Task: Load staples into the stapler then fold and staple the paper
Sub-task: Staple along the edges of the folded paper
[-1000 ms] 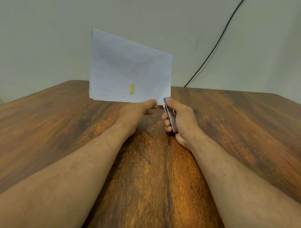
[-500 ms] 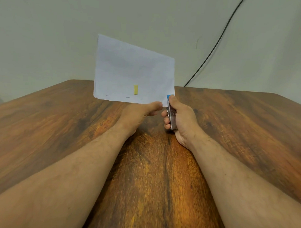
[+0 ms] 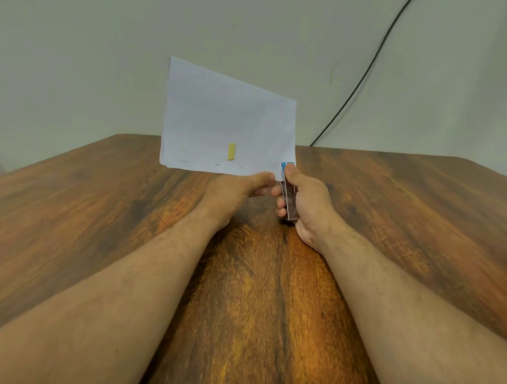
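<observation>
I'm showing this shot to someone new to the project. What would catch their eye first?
Probably the white folded paper, held upright in mid-air above the far half of the wooden table, a small yellow mark near its lower edge. Next, the hands at its lower right corner: the left hand pinches the edge, the right hand grips a blue-tipped stapler.

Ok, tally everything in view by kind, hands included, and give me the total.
Hands: 2, left hand pinching the paper, right hand gripping the stapler
Folded paper: 1
Stapler: 1
Yellow tag on the paper: 1
Staples along the paper's lower edge: 3
Wooden table: 1
Black cable: 1
Total: 10
</observation>
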